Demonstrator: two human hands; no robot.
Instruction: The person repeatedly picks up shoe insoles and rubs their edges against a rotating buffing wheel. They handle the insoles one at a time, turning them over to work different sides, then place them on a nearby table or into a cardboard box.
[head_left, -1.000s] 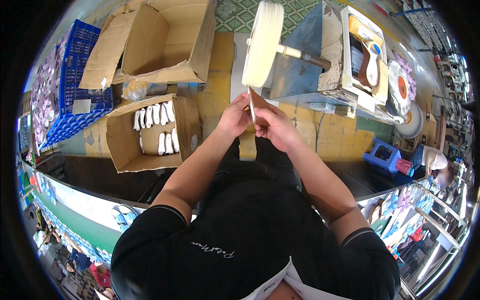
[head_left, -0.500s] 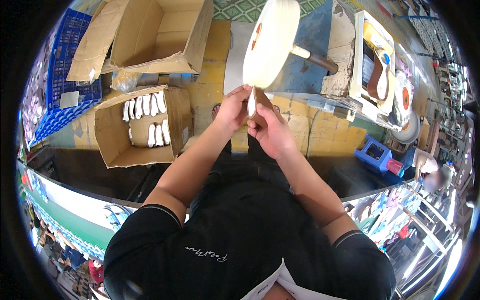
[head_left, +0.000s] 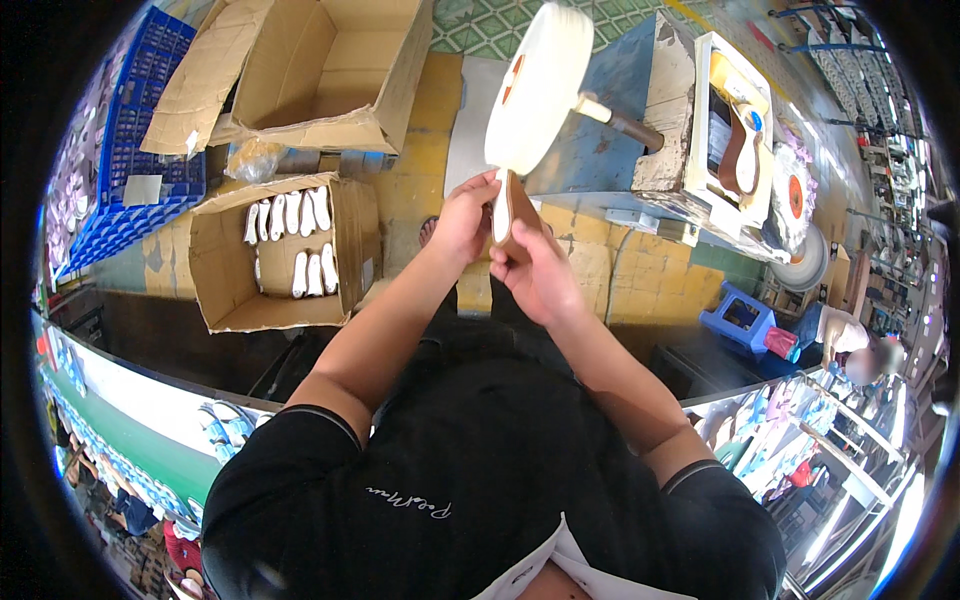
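A brown-and-white shoe sole (head_left: 516,212) is held between my two hands, its far end at the lower rim of a large white buffing wheel (head_left: 540,95). My left hand (head_left: 464,222) is closed on the sole's left side near the wheel. With thumb and fingers, my right hand (head_left: 542,276) grips the brown side at the near end. The white face is turned to the left. Whether the sole's tip presses on the wheel is hard to see, and some left fingertips are hidden behind the sole.
A shaft (head_left: 632,128) joins the wheel to a worn machine housing (head_left: 662,110). On it, a white tray (head_left: 702,90) holds another brown-and-white sole (head_left: 740,155). At left stand a cardboard box (head_left: 225,275) with several white soles, a larger open box (head_left: 330,70) and a blue crate (head_left: 125,150). A blue stool (head_left: 738,318) stands right.
The sole has turned slightly in my hands, so its brown edge shows differently. My right hand has shifted a little toward me and left. Both hands keep their hold by the wheel.
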